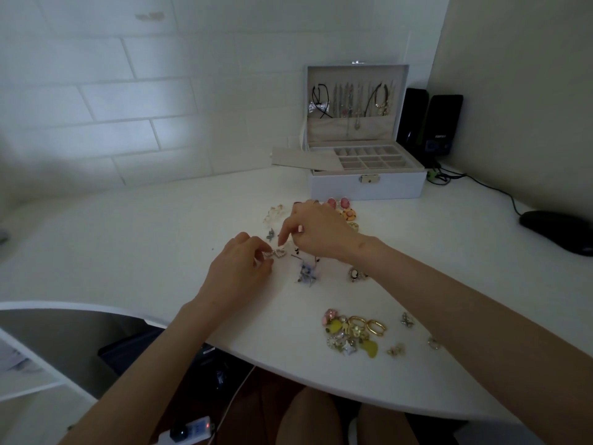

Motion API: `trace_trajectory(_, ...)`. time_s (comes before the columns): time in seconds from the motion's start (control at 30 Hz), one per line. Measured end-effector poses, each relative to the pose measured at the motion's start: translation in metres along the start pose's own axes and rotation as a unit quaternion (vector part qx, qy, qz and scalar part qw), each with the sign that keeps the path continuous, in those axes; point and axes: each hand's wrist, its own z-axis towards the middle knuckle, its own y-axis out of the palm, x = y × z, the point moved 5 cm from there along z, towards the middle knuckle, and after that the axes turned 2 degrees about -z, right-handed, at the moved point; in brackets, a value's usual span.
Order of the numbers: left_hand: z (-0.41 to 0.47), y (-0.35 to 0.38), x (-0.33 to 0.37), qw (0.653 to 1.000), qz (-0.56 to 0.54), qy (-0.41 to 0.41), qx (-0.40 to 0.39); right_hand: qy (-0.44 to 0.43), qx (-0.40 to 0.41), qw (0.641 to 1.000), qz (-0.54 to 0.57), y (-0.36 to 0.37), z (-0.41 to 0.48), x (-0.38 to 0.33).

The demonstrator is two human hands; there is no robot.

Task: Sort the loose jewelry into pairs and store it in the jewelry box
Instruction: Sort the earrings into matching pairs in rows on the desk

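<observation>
The left hand (239,264) is curled, thumb and fingertips pinching a sparkly heart-shaped earring (276,253) just above the counter (128,236). The right hand (316,229) hovers just beyond it, fingers loosely spread and the forefinger pointing down, its tip right beside the heart; I can see nothing gripped in it. Under the right wrist lies a blue piece (306,273), and just to that wrist's right a pair of dark cameo pieces (356,273). Past the right knuckles sit two pink earrings (345,203) with an orange flower piece (348,215) beside them, and off to the left of the fingertips are a pale gold cluster (272,213) and a small silver charm (270,234). Nearer the person, beside the right forearm, is a mixed pile (353,332) of gold hoops, yellow and pink bits, with a few strays to its right. The jewelry box (365,184) stands well beyond the right hand, lid upright with necklaces hanging inside it, its divided tray showing and a flat panel (305,159) resting askew over the left side. Right of the box are two black speakers (430,123), and further right a black mouse (558,229). A white tiled wall (128,91) backs the counter.
</observation>
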Motion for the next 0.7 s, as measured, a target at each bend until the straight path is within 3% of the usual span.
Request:
trace_trajectory(0.27, -0.010, 0.001, 0.016, 0.993, 0.049, 0.106, 0.021, 0.033, 0.030, 0.998, 0.041, -0.014, -0.002, 0.019)
trace_trajectory(0.7, -0.006, 0.000, 0.011, 0.995, 0.053, 0.080, 0.015, 0.036, -0.009, 0.999, 0.018, -0.001, -0.005, 0.020)
